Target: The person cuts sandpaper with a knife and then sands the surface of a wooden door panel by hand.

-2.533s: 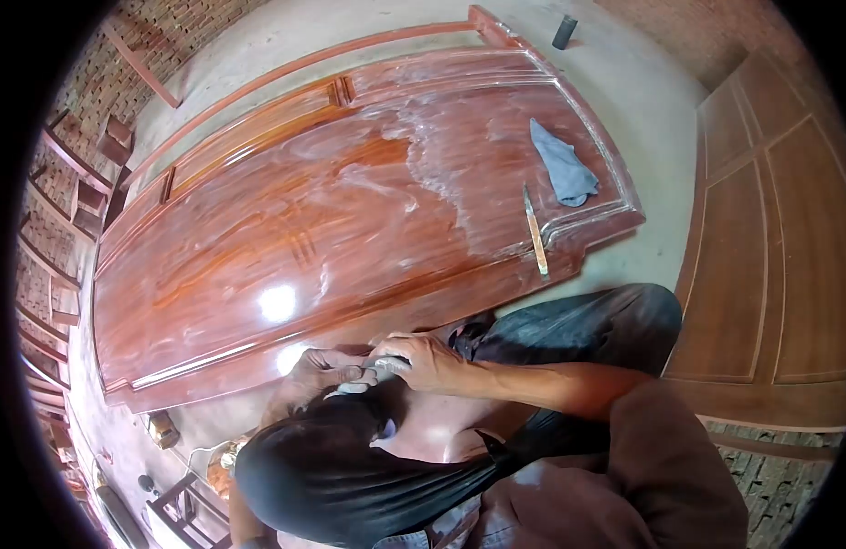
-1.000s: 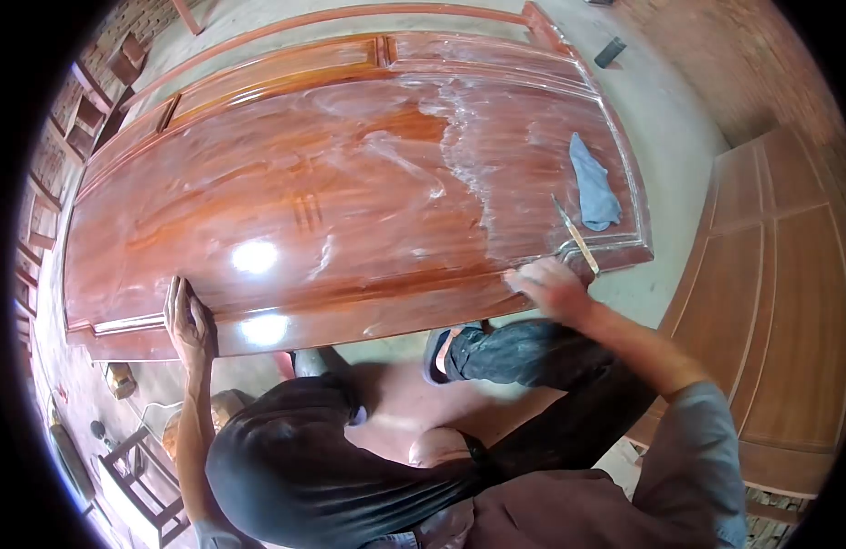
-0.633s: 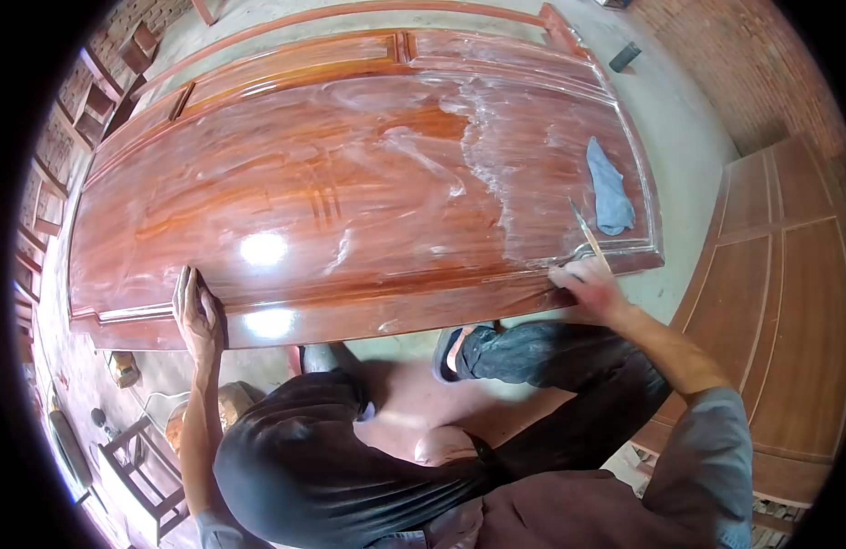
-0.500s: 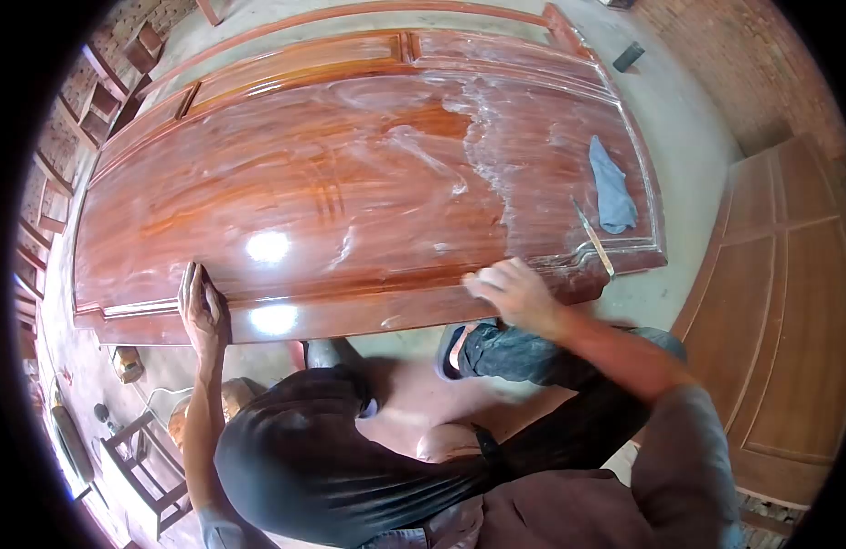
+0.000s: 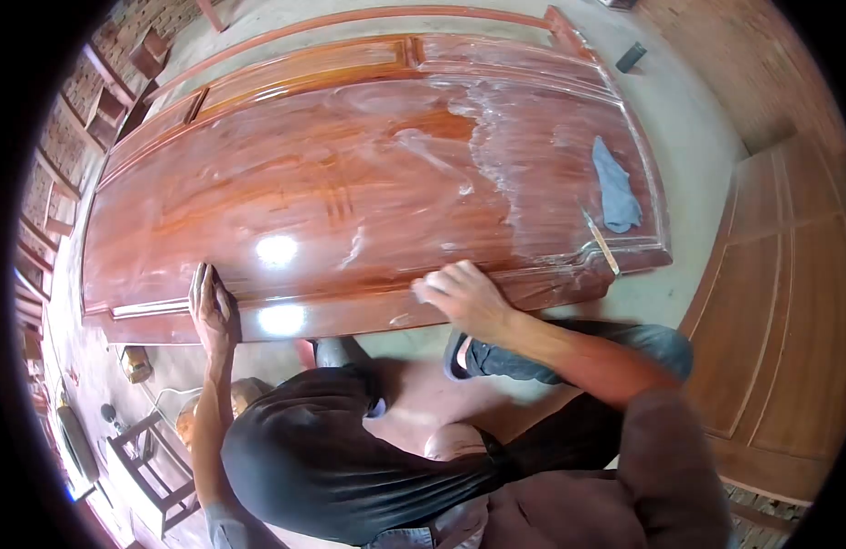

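A large reddish-brown wooden panel (image 5: 286,201), wet or smeared with pale streaks, lies flat before me. Near its front left edge, my left hand (image 5: 211,304) rests on the wood with fingers stretched out. My right hand (image 5: 464,297) is closed, its curled fingers pressing along the moulded groove near the front edge. Whatever it holds, if anything, is hidden beneath the fingers. On the panel's right end lie a crumpled blue cloth (image 5: 615,188) and a thin tool with a light handle and narrow blade (image 5: 604,247).
My legs (image 5: 341,439) are bent below the panel's near edge. Another panelled wooden board (image 5: 761,311) leans at the right. A small dark cylinder (image 5: 631,58) is on the floor at the back right. A wooden stool frame (image 5: 153,471) stands at lower left.
My right hand has slid left along the front groove, still closed. The left hand stays at the same place on the panel. The whole view has shifted slightly.
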### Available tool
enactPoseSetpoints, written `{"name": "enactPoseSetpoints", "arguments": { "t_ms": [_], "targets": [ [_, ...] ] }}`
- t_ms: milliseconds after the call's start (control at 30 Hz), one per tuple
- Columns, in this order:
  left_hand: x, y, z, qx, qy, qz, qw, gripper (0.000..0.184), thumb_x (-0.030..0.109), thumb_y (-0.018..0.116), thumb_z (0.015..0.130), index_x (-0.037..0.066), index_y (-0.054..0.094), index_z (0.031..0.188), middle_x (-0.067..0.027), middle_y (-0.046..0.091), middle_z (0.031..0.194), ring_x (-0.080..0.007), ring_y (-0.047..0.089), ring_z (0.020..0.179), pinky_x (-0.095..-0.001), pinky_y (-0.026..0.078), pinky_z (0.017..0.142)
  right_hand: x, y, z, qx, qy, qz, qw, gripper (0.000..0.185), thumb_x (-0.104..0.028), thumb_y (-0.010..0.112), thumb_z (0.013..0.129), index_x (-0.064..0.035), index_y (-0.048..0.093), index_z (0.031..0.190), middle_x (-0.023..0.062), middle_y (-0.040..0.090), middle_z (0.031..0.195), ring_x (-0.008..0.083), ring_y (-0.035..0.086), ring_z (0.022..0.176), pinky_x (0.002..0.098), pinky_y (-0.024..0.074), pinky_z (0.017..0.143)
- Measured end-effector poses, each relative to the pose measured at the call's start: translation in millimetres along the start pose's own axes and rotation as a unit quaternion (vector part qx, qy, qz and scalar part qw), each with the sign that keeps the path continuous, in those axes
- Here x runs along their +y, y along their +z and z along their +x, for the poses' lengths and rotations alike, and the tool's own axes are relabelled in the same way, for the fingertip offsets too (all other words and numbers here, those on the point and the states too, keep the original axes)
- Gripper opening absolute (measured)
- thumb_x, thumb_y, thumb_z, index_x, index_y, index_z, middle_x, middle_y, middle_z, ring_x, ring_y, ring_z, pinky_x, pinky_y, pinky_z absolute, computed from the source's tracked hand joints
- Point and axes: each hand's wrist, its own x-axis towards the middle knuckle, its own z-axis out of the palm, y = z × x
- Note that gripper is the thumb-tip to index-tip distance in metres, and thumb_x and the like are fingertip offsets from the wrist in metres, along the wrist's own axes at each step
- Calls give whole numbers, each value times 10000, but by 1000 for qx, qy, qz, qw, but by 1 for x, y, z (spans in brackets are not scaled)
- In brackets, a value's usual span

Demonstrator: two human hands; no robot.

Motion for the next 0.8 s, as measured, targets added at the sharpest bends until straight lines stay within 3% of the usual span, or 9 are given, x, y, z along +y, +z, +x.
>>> {"name": "enactPoseSetpoints", "arguments": {
  "t_ms": [133,233,300,367,533,800],
  "targets": [
    [-3,7,-2,-1,2,-10,1000,440,122,483,1020,-24,574,1425,-246,538,1496,-405,491,1404,-484,360,1195,21,-30,-27,-22,7,-15,1000,264,-133,594,908,-139,655,1165,40,637,1075,224,609,1017,380,473,869],
    [-6,6,-4,1,5,-11,1000,446,115,486,1014,-12,574,1433,-227,543,1499,-392,488,1409,-471,357,1199,77,-79,-113,-28,79,-91,992,208,-147,631,901,-158,740,1078,39,680,1033,247,642,1023,397,499,866],
    [-3,4,-1,0,-6,-11,1000,445,107,485,1013,-6,575,1434,-220,544,1499,-383,491,1409,-468,357,1198,112,-119,-151,-36,87,-80,992,208,-88,640,881,-138,752,1049,60,698,1024,276,651,981,415,481,872],
    [1,2,0,-3,-19,-8,1000,446,100,487,1012,-4,574,1436,-216,545,1500,-375,493,1409,-464,357,1198,129,-148,-162,-84,183,-99,974,242,-39,613,885,-97,726,1090,74,695,1045,290,618,1016,436,448,867],
    [-1,5,-3,2,-8,-1,1000,455,102,487,1007,-2,568,1443,-213,546,1501,-366,496,1410,-460,354,1202,155,-153,-148,-180,86,-101,975,208,-27,642,858,-88,702,1047,80,652,1058,280,587,1049,419,441,899],
    [-3,4,-2,0,3,1,1000,463,86,489,996,-11,566,1442,-216,547,1499,-366,498,1408,-459,355,1203,143,-138,-137,-178,122,-102,971,144,-4,616,864,-68,672,981,88,635,1040,289,587,1053,428,437,916]
  ]
}}
